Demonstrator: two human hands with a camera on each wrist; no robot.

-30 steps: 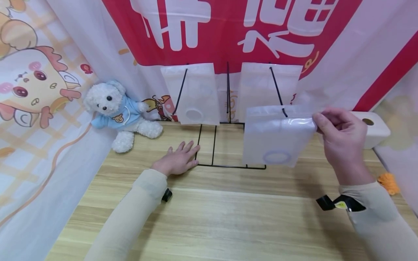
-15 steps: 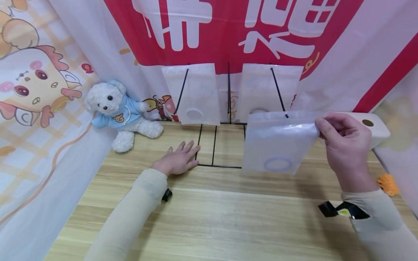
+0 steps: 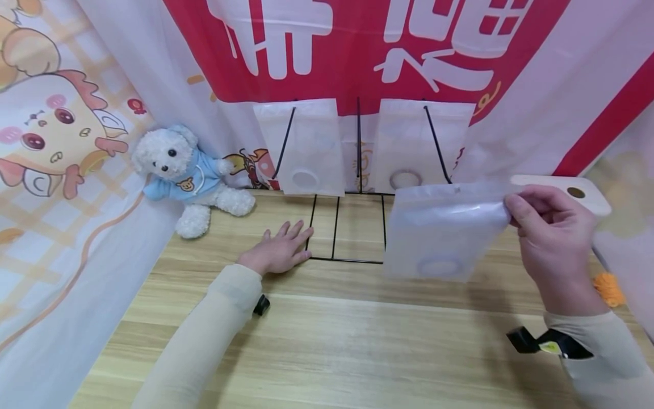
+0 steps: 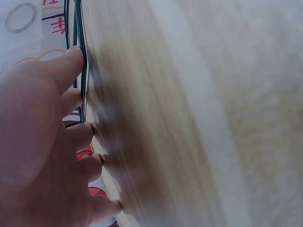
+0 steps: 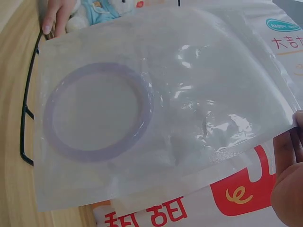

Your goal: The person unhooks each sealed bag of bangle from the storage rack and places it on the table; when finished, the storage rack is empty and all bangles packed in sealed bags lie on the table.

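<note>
My right hand (image 3: 554, 244) pinches the upper right corner of a translucent zip bag (image 3: 439, 233), its top edge just beyond the tip of the right black hook (image 3: 437, 145). Inside the bag lies a pale purple bangle (image 5: 99, 112), plain in the right wrist view. Behind, another zip bag (image 3: 403, 142) with a ring-shaped bangle (image 3: 406, 179) hangs on that hook. A third zip bag (image 3: 311, 147) hangs on the left hook. My left hand (image 3: 278, 247) rests with spread fingers on the table, fingertips at the left side of the black wire rack (image 3: 334, 230).
A white teddy bear in a blue hoodie (image 3: 186, 176) sits at the back left. A white box with a round hole (image 3: 587, 190) stands behind my right hand, and an orange object (image 3: 608, 288) lies at the right edge. Printed red and white cloth (image 3: 352, 62) hangs behind the rack.
My right hand has drawn the front bag forward and slightly right, along the hook to past its tip. The bangle in the bag behind has come into view. My left hand has stayed put.
</note>
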